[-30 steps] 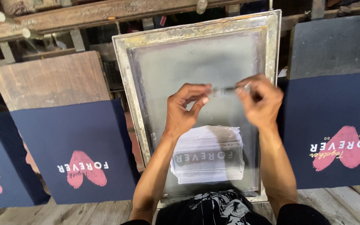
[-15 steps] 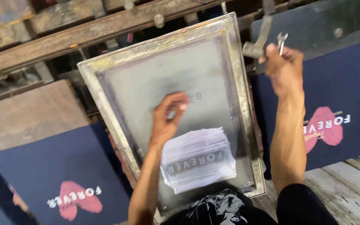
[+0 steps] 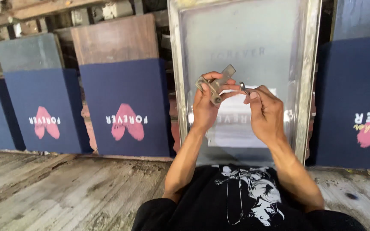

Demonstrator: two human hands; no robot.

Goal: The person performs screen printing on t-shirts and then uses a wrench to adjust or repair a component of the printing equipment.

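Fingers (image 3: 206, 87) of left hand (image 3: 204, 107) closing round metal clamp (image 3: 216, 84), above print screen (image 3: 305, 85). Right hand (image 3: 265, 112) pinching small screw (image 3: 244, 88) beside it. Likely fitting together; needing careful lining up.

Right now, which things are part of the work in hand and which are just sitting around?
In use: left hand holding metal bracket; right hand pinching small metal piece; printing screen behind them.

Idle: navy shirts on boards, bare wooden board, plank floor.
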